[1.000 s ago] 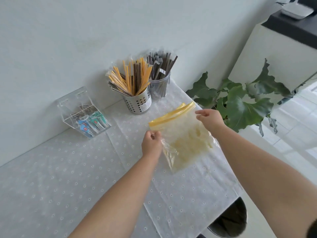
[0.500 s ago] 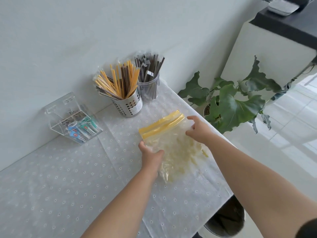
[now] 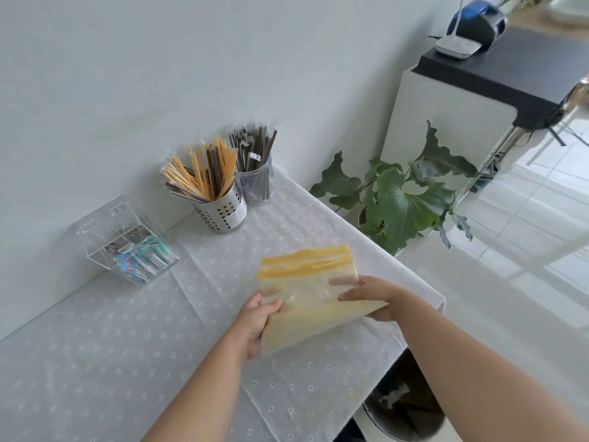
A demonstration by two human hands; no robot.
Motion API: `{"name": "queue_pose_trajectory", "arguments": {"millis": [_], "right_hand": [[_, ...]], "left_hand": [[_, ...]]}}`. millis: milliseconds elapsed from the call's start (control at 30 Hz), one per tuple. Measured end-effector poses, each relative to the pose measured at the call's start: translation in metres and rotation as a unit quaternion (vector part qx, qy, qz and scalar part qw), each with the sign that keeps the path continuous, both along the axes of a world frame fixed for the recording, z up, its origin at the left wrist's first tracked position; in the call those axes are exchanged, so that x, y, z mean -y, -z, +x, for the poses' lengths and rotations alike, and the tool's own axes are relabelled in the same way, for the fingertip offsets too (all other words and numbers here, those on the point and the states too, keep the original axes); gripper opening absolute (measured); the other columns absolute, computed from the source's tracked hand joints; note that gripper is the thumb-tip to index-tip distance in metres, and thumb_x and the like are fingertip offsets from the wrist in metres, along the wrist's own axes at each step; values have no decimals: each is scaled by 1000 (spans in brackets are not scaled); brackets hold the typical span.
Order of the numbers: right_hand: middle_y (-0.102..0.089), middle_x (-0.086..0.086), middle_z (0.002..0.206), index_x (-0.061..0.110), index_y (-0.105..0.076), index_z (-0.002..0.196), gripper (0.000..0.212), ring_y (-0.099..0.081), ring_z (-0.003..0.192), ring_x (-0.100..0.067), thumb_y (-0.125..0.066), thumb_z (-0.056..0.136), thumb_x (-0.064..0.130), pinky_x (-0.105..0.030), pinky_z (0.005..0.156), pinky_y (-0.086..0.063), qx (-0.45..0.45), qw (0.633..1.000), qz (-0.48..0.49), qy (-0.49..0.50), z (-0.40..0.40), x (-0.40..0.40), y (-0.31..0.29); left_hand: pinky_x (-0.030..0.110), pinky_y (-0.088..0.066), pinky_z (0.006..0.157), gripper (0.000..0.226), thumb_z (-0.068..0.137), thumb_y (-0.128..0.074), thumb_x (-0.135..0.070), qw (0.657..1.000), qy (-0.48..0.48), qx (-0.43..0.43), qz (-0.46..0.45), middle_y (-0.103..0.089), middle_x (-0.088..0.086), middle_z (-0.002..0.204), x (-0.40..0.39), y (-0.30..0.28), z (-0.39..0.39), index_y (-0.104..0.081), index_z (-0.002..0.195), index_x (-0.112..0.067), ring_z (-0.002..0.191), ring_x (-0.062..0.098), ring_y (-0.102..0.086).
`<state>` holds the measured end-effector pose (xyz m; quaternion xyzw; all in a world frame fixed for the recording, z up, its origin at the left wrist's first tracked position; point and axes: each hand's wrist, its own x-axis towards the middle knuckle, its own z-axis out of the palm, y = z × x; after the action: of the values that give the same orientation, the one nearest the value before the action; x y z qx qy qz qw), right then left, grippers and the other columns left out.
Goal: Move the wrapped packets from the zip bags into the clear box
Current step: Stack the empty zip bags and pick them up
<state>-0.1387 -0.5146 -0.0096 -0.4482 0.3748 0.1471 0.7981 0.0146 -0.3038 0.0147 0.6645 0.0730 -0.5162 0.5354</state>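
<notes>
One zip bag (image 3: 307, 295), one clear box (image 3: 127, 240), two holders and two hands are counted. The bag is held above the white dotted tablecloth (image 3: 127, 346), between the two hands. It is gripped at its lower left edge by the left hand (image 3: 255, 323), thumb on the near face and fingers curled behind. The right edge is pinched by the right hand (image 3: 371, 296), with fingertips showing through the plastic on the far side. The bag is translucent, with two yellow zip strips along the top edge farthest from the fingers. Its contents show only as a pale yellowish mass; separate packets cannot be made out or counted. The clear box stands well to the left of the left fingers, against the wall, with blue and green wrapped packets (image 3: 146, 261) inside; their number cannot be told. Beyond the fingers stand a perforated metal holder (image 3: 223, 212) and a clear cup (image 3: 256, 185), both filled with wrapped sticks.
</notes>
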Motion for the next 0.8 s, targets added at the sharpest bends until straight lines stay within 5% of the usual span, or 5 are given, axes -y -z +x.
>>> {"name": "queue_pose_trajectory", "arguments": {"millis": [200,333,500,633,800], "right_hand": [[-59,-5,56,13,-62,59,38,-56,46,-16,-52,88,-10,-23,47,-46,76,993,-54,75,-26,-41,-24],[-52,-8,60,15,-53,56,46,-51,44,-17,-39,86,-18,-20,40,-43,127,966,-63,216,-39,-77,-50],[-52,1,64,14,-54,62,44,-50,54,-10,-31,74,-22,-22,49,-45,81,859,-298,409,-63,-127,-54],[-57,3,82,15,-58,72,31,-53,72,-8,-44,71,-13,-18,66,-46,82,772,-564,282,-113,-167,-43],[-59,-13,92,25,-59,94,21,-58,75,-24,-56,72,27,-40,68,-49,66,898,-365,236,-181,-184,-32]], "left_hand": [[20,-48,45,28,90,-49,4,997,19,6,-69,-61,11,76,-26,-19,9,-59,74,-17,50,18,-62],[32,-57,60,23,99,-45,-18,976,-97,-60,-183,-74,8,79,-35,-34,9,-65,89,-20,67,25,-70],[51,-53,92,60,84,-40,-73,962,-4,-146,-231,-64,22,125,-21,-43,-43,-41,128,-31,110,40,-64],[51,-46,100,105,69,-85,-39,982,112,-37,-145,-59,13,130,-3,-38,-105,-15,147,-40,116,29,-61],[44,-53,93,113,78,-74,3,954,245,114,-132,-30,7,154,12,-19,-146,-3,143,-57,130,26,-48]]}}
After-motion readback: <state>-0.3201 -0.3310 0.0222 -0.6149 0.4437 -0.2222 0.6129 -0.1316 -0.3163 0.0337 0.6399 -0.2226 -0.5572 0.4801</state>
